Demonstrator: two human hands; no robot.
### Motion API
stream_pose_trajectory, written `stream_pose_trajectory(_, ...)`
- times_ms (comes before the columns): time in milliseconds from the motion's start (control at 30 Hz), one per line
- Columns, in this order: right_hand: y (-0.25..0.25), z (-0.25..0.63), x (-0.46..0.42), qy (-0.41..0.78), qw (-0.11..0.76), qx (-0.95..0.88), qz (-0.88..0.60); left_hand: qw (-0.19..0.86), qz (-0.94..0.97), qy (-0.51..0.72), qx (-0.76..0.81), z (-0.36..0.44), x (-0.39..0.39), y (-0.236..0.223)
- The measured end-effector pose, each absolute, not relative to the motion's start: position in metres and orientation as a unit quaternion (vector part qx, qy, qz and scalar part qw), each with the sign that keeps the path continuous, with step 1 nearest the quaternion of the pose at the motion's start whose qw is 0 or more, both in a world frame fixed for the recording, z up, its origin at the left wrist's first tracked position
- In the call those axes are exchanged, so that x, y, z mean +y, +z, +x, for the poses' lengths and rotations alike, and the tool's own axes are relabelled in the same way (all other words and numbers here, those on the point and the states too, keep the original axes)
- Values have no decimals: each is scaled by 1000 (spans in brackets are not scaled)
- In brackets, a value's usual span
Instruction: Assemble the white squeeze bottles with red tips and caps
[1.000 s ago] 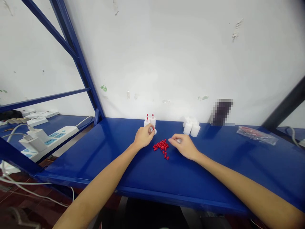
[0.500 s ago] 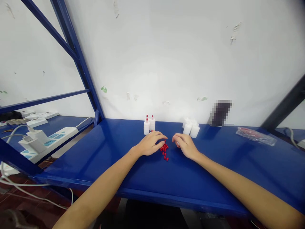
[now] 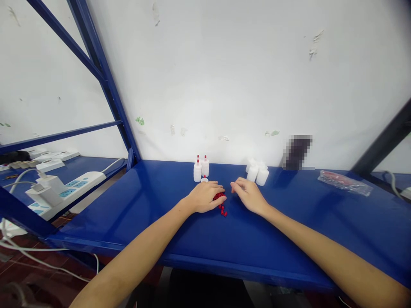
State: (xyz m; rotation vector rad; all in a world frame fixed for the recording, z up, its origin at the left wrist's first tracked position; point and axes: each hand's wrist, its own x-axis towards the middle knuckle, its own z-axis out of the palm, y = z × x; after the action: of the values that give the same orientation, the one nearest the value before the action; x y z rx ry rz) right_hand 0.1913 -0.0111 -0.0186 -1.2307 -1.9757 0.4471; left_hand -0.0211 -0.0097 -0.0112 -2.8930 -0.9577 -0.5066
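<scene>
My left hand (image 3: 204,196) lies palm down on the blue shelf, its fingertips covering most of a small pile of red caps (image 3: 221,208). My right hand (image 3: 248,194) rests just right of the pile with fingers curled; what it holds is hidden. Two white bottles with red caps (image 3: 201,168) stand near the wall behind my left hand. A third capped bottle (image 3: 204,179) stands just past that hand's fingers. A cluster of white bottles without caps (image 3: 257,172) stands beyond my right hand.
The blue shelf (image 3: 224,239) runs to a white wall. A clear plastic bag with red pieces (image 3: 345,182) lies at the far right. Power strips and chargers (image 3: 54,188) sit on the lower shelf to the left, behind blue frame struts (image 3: 105,81).
My left hand left the capped bottle by the wall and moved right and nearer, onto the red caps. My right hand shifted slightly toward the pile.
</scene>
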Motion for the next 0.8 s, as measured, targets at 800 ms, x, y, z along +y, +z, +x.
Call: stream_pose_trajectory(800, -18, 191, -17, 341, 401, -751, -398, -47, -916, -336, -215, -10, -28, -3)
